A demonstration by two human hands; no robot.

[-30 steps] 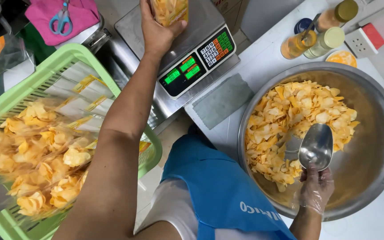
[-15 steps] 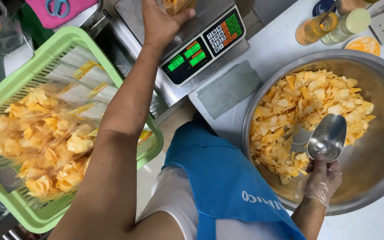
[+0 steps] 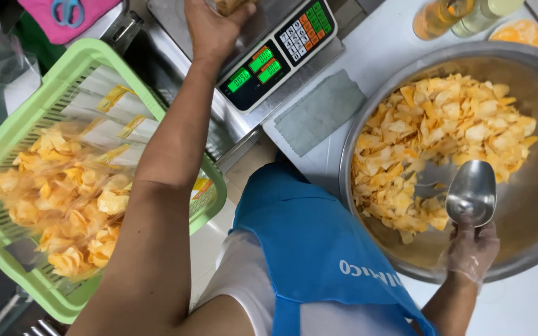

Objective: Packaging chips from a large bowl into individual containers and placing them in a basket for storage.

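- Up at the top, the left hand [image 3: 210, 28] is curled around a bag of chips [image 3: 231, 5]. The fingers are closed on the bag. Only the bottom of the bag shows, because the rest is cut off by the edge of the view.
- The bag sits on the flat steel top of a scale [image 3: 263, 59]. The scale has green numbers lit up and a pad of small buttons.
- Down on the right, the right hand [image 3: 471, 249] wears a thin see-through glove. Its fingers are wrapped shut around the handle of a metal scoop [image 3: 471, 193].
- The scoop is inside a big metal bowl [image 3: 530, 205]. Its round end rests at the edge of a pile of yellow chips [image 3: 437, 137], and looks empty.
- A green basket [image 3: 203, 171] is on the left, under the left arm. Clear bags full of chips [image 3: 63, 199] lie in it.
- A grey cloth [image 3: 319, 112] lies flat between the scale and the bowl.
- Two bottles [image 3: 462, 12] stand above the bowl, at the top edge.
- A pair of blue scissors [image 3: 66, 9] lies on a pink cloth [image 3: 94, 12] in the top left corner.
- The person wears a blue apron [image 3: 312, 249].
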